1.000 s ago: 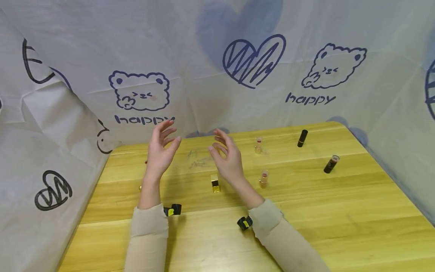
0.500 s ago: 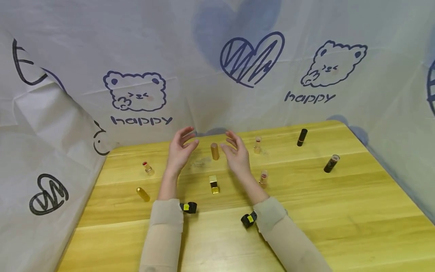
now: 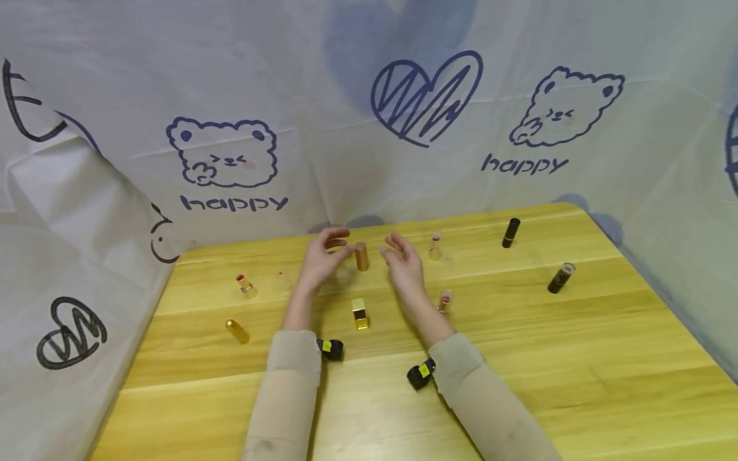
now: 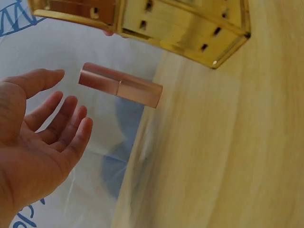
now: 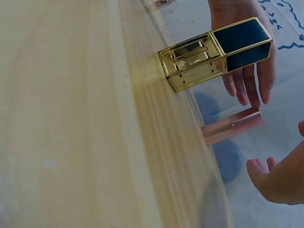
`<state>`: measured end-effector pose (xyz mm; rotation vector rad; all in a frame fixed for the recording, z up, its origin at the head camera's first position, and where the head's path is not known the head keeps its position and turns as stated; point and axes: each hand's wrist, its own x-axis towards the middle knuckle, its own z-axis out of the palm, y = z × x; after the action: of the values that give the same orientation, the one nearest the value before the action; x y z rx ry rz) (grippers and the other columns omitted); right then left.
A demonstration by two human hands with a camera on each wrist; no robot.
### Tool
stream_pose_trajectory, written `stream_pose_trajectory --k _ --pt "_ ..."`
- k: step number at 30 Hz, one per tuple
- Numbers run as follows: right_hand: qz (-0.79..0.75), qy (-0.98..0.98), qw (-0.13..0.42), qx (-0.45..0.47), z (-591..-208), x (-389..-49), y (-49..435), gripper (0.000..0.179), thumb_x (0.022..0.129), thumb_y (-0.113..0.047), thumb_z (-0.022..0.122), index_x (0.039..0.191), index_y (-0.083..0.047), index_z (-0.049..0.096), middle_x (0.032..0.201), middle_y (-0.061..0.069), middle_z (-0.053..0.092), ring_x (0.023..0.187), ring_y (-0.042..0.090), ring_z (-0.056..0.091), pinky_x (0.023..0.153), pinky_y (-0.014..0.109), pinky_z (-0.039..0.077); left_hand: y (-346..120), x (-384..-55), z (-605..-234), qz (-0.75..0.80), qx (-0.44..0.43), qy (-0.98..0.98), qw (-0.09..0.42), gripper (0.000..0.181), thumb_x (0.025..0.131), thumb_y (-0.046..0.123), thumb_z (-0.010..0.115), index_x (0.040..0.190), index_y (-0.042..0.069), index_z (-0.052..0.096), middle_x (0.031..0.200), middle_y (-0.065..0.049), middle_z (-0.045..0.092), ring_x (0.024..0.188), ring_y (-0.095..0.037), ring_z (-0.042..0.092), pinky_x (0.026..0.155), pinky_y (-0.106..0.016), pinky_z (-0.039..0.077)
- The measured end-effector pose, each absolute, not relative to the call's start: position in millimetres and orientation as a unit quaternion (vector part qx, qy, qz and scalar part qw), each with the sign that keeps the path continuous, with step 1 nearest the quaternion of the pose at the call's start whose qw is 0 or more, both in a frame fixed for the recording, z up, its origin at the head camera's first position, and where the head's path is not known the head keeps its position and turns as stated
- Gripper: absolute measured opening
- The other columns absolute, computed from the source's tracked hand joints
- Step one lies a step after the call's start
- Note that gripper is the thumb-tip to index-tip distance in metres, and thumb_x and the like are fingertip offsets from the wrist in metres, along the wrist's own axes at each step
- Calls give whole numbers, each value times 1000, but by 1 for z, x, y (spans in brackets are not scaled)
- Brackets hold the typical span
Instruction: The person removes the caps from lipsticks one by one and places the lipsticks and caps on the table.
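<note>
Copper tube [image 3: 361,257], both grips released

Clock centred on the tube, head view. It is stood upright on the wooden table [image 3: 576,358], towards the far edge. Left hand [image 3: 323,259] is held just beside it at nine, right hand [image 3: 407,266] near at three; nothing is grasped by either. Gold-and-black lipstick [image 3: 360,314] is noted at six, round-tipped gold tube [image 3: 237,331] at eight.

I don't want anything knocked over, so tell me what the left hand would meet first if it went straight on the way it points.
The left hand would probably meet the upright rose-gold lipstick tube first; the left wrist view shows a gap between them, but its depth is unclear.
</note>
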<state>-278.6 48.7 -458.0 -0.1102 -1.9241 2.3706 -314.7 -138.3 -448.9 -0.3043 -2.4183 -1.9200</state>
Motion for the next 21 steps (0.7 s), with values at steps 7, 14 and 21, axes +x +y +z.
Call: stream_pose_trajectory --k 7,14,21 --pt "773 -631 30 -49 -464 -281 50 59 102 -14 62 156 -1 41 154 18 51 139 34 51 117 48 41 -133 -320 -455 -574 -97 -812 -45 50 97 11 75 142 1 58 140 -18 61 128 -37 59 102 -48 55" --pt "769 -636 26 -50 -465 -282 49 59 103 -13 61 156 0 41 154 18 51 139 34 51 117 47 41 -130 -322 -459 -557 -99 -823 -60 45 97 10 74 139 3 59 133 -17 64 125 -34 61 100 -46 55" --pt "764 -642 28 -48 -466 -283 51 58 103 -13 61 156 0 42 153 16 53 139 33 52 116 46 42 -127 -322 -459 -542 -95 -834 -40 37 98 13 74 132 3 63 128 -17 66 123 -34 62 100 -46 55"
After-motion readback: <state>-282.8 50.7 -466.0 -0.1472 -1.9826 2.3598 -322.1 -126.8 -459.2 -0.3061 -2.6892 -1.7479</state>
